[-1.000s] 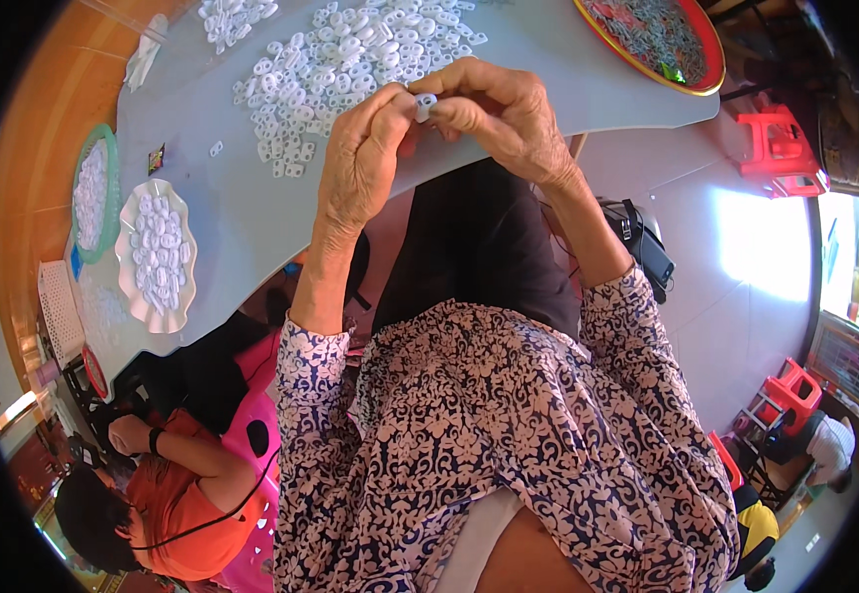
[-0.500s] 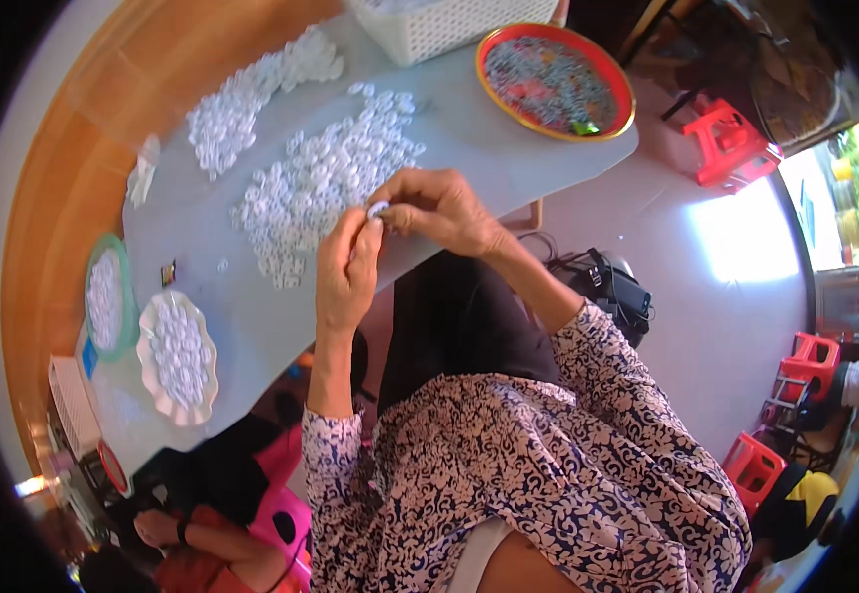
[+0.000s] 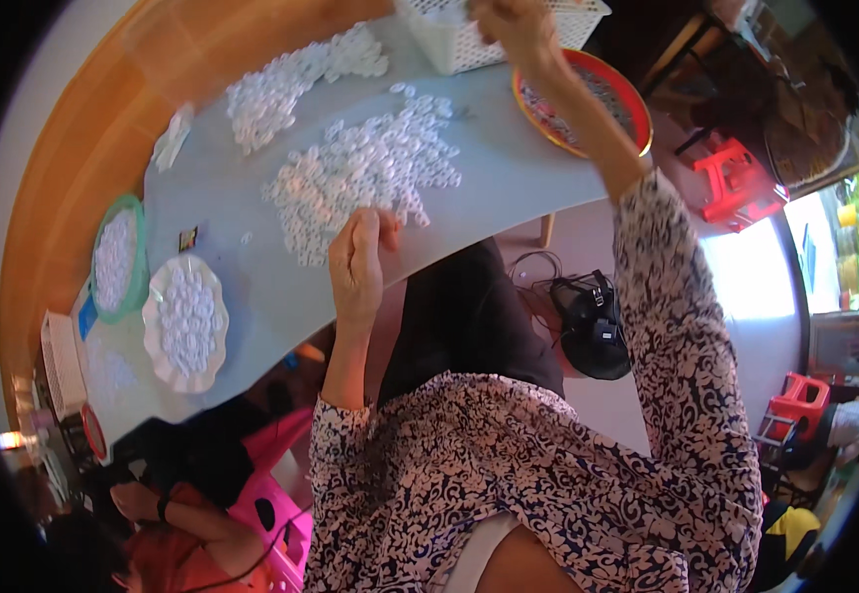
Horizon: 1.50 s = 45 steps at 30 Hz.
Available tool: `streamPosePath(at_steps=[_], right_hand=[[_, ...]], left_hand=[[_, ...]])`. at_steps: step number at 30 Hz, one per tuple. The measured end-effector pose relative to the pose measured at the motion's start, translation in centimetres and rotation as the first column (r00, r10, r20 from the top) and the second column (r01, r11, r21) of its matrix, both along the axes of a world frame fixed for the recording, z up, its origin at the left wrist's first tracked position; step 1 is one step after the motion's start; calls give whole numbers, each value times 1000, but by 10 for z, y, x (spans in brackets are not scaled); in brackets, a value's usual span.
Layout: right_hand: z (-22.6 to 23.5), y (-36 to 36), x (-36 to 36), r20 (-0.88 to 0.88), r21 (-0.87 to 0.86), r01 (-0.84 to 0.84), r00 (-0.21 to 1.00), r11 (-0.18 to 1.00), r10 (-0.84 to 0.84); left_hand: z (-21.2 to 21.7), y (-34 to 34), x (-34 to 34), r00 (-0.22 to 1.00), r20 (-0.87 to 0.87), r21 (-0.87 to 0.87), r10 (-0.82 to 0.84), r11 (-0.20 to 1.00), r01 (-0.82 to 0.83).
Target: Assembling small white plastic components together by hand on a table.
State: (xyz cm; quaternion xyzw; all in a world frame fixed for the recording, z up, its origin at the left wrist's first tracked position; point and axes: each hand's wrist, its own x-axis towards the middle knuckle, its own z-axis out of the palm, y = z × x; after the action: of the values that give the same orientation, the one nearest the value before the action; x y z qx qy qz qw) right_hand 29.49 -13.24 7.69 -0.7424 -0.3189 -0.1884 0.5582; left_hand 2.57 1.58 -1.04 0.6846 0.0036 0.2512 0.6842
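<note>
Small white oval plastic pieces with holes lie in a wide pile (image 3: 365,173) in the middle of the grey table (image 3: 489,163). At the near edge of that pile, my left hand (image 3: 358,262) is closed, fingers curled together; whatever is in them, if anything, is hidden. My right hand (image 3: 520,35) is stretched far forward over the white perforated basket (image 3: 469,49), smeared by motion, so its fingers are unclear. My right forearm crosses a red-rimmed round tray (image 3: 637,114) full of small mixed bits.
A second white heap (image 3: 271,99) lies farther back. On the left, a scalloped white dish (image 3: 214,361) and a green bowl (image 3: 140,272) hold white pieces. A person in red (image 3: 197,539) sits at lower left. Red stools (image 3: 736,183) and a black bag (image 3: 593,331) stand on the floor.
My hands were together over a small white piece; now my right hand has moved away, forward to the basket. My left hand stays near the pile. The view has shifted slightly.
</note>
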Motion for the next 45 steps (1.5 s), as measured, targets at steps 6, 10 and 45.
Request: streamPosePath(at_steps=[6,10,45], right_hand=[[-32,49,-39,246,-181,-20,967,983,64],[-55,81,-70,110,-356,-264,941,896,320],[-36,52,-141,-473,-40,-660,674,750,568]], left_hand=[[-8,15,-7,999,-40,-97,6,995,-10],[-7,11,-5,998,-55,-155,-7,988,-2],[18,12,4,979,-151,-59,138,987,-148]])
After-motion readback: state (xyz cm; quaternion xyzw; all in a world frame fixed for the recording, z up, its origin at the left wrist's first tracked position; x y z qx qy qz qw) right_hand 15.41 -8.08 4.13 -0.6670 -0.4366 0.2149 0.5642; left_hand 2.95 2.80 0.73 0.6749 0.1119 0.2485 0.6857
